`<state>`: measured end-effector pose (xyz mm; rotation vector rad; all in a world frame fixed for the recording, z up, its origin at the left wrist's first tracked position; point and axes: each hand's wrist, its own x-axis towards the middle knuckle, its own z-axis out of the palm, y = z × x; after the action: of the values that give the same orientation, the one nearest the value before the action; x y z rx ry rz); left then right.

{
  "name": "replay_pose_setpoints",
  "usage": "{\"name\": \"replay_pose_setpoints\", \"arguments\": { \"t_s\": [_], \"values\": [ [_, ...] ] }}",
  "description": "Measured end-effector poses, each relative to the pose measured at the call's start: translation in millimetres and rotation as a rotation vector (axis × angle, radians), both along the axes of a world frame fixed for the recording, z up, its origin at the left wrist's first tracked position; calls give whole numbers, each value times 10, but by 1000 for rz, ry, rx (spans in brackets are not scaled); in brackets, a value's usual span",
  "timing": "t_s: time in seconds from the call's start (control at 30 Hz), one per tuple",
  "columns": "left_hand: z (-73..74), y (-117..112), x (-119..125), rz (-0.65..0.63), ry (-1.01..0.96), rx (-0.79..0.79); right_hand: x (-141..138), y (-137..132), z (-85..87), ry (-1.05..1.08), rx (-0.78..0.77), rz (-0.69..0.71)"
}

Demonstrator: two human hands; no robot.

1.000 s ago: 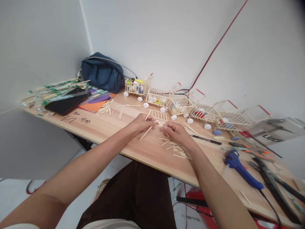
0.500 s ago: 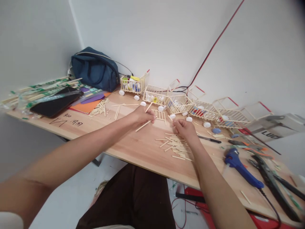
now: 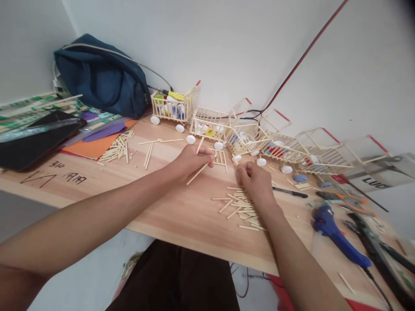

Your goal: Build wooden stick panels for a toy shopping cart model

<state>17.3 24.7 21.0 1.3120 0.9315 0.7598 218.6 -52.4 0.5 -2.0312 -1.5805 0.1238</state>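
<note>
My left hand (image 3: pixel 196 160) is closed on thin wooden sticks (image 3: pixel 196 174); one juts toward my body and another points up past the fingers. Just beyond its fingertips a small ladder-like stick frame (image 3: pixel 221 159) lies on the table, partly hidden by the hand. My right hand (image 3: pixel 254 178) pinches a short wooden stick (image 3: pixel 235 160) between thumb and forefinger, right of the frame. Below that hand spreads a loose pile of short sticks (image 3: pixel 243 207), partly covered by the wrist.
Several miniature stick carts (image 3: pixel 171 108) with white wheels line the wall. At left are a blue bag (image 3: pixel 103 77), a black phone (image 3: pixel 39 140), orange paper (image 3: pixel 92 147) and another stick pile (image 3: pixel 118 147). A blue glue gun (image 3: pixel 340 237), pliers (image 3: pixel 343 198) and a black pen (image 3: pixel 290 192) lie at right.
The view has moved closer to the table. Both hands keep their hold on the sticks and stay near the frame, with little visible movement.
</note>
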Motion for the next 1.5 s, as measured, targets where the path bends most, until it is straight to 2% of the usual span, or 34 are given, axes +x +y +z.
{"name": "replay_pose_setpoints", "arguments": {
  "t_s": [0.17, 0.37, 0.6, 0.83, 1.0, 1.13, 1.23, 1.5],
  "values": [
    [-11, 53, -53, -3, -15, 41, -119, 35, 55, -117, -4, -12],
    [2, 94, -100, 22, 7, 8, -144, 126, 112, -194, -1, 4],
    [-33, 103, -116, -11, 33, 13, -255, 264, 99, -273, -76, -106],
    [-41, 113, -117, 1, 41, 24, -280, 295, 97, -292, -127, -66],
    [-43, 119, -111, 7, 24, -16, -264, 235, 96, -180, -69, -51],
    [-71, 134, -112, -28, -22, -80, -317, 100, 159, 28, 38, 173],
    [-99, 156, -117, -63, -46, -90, -380, 14, 212, 169, 23, 315],
    [-97, 172, -115, -94, -75, -70, -389, 2, 251, 346, -33, 323]
  ]
}}
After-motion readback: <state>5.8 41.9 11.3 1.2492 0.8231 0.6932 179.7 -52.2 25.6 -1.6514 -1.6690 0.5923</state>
